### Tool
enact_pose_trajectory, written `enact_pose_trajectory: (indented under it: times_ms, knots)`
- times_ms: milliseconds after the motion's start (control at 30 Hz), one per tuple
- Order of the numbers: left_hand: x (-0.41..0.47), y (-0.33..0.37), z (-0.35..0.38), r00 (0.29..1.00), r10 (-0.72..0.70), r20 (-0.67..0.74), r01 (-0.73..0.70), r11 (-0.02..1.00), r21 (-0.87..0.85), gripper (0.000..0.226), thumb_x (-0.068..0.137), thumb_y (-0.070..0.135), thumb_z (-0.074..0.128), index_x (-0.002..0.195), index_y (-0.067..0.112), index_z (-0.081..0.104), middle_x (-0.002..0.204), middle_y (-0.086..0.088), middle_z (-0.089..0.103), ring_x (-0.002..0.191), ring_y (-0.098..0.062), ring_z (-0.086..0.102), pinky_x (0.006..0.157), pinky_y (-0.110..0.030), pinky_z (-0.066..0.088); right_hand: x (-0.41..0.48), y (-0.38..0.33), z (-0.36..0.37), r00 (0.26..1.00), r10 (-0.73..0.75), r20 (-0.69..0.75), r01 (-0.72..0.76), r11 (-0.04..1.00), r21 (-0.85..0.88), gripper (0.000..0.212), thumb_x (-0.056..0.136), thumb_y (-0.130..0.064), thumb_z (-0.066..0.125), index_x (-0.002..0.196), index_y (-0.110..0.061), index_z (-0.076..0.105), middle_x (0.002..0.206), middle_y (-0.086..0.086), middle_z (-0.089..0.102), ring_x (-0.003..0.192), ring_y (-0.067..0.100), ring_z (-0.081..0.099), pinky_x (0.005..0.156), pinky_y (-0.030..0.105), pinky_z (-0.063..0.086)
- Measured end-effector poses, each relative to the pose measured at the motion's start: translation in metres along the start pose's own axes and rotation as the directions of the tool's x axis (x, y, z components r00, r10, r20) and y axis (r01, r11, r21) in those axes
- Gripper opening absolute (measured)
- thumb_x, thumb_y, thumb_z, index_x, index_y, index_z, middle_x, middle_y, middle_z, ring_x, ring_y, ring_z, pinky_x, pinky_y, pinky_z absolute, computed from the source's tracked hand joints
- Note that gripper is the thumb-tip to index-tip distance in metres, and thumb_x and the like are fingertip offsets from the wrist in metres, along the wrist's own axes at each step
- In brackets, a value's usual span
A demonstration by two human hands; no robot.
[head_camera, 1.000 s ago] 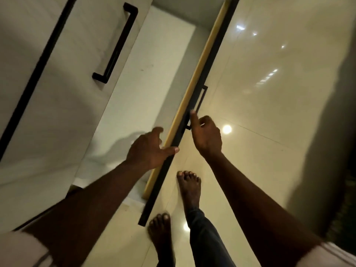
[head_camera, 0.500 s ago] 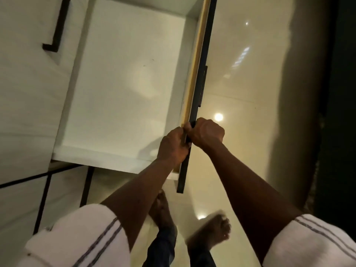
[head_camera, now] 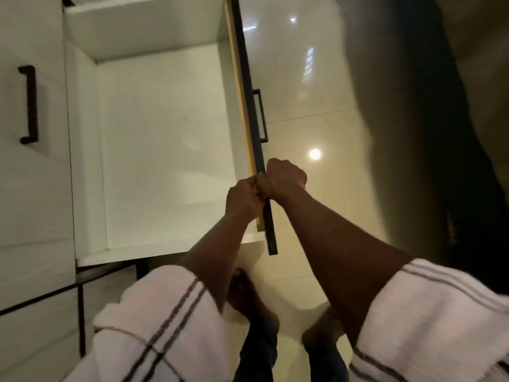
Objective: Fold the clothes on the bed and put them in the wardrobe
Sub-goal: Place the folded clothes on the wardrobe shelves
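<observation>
The white wardrobe (head_camera: 35,188) fills the left side, with one compartment (head_camera: 165,147) standing open and bare inside. Its door (head_camera: 248,86) is seen edge-on, dark with a pale wood strip and a black handle (head_camera: 260,114). My left hand (head_camera: 242,198) grips the inner side of the door's edge near its lower end. My right hand (head_camera: 285,177) grips the outer side of the same edge, touching the left hand. No clothes and no bed are in view.
A shut wardrobe door with a black handle (head_camera: 29,104) sits to the left, and lower drawers (head_camera: 38,326) lie below. Glossy cream floor tiles (head_camera: 316,92) spread to the right, up to a dark blurred mass (head_camera: 440,133). My bare feet (head_camera: 248,296) stand below the door.
A second ago both hands were just reaching the door's edge with loose fingers. They have since closed round it, the door has swung wider, and the bare compartment has come into full view.
</observation>
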State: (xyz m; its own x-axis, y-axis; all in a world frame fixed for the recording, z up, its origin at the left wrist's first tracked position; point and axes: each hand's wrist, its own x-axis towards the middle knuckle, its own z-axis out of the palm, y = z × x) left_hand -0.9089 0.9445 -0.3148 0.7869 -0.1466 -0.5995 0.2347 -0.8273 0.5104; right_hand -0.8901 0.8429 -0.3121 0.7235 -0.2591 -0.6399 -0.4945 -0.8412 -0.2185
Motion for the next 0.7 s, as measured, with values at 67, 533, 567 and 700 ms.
enact_pose_trajectory:
  times_ms: [67,533,567,700]
  knots:
    - [-0.013,0.017,-0.005,0.998,0.052,-0.034,-0.053,0.998,-0.021,0.036,0.104,0.019,0.059,0.139,0.014,0.060,0.134,-0.010,0.067,0.122,-0.030,0.062,0.088,-0.024,0.040,-0.019,0.019,-0.006,0.995,-0.018,-0.093,0.042,0.964,0.264,0.040,0.103,-0.042,0.049,0.133,-0.017,0.054,0.125,0.008,0.065,0.112,0.027,0.063,0.083,0.037,0.048]
    - [-0.184,0.349,0.012,0.672,0.727,0.139,-0.740,0.651,0.169,0.033,0.097,0.037,0.063,0.129,0.027,0.066,0.144,0.001,0.056,0.132,-0.021,0.054,0.106,-0.039,0.048,-0.282,0.322,-0.248,0.851,0.480,-0.216,-0.091,0.538,0.838,0.020,0.098,-0.032,0.062,0.113,-0.022,0.071,0.110,0.000,0.075,0.105,0.019,0.068,0.093,0.032,0.052]
    - [-0.194,0.367,0.019,0.670,0.723,0.168,-0.742,0.646,0.178,0.036,0.096,0.039,0.062,0.129,0.024,0.067,0.143,-0.001,0.058,0.131,-0.022,0.055,0.106,-0.036,0.045,-0.297,0.342,-0.254,0.839,0.505,-0.202,-0.112,0.524,0.845,0.019,0.097,-0.033,0.063,0.110,-0.022,0.072,0.108,0.000,0.076,0.103,0.019,0.069,0.091,0.032,0.053]
    - [-0.212,0.447,0.056,0.633,0.745,0.212,-0.774,0.615,0.151,0.047,0.092,0.047,0.062,0.132,0.024,0.063,0.137,-0.004,0.059,0.125,-0.028,0.059,0.103,-0.038,0.049,-0.337,0.414,-0.282,0.778,0.627,-0.038,-0.148,0.241,0.959,0.017,0.091,-0.034,0.065,0.097,-0.019,0.072,0.091,0.004,0.075,0.077,0.023,0.069,0.074,0.043,0.058]
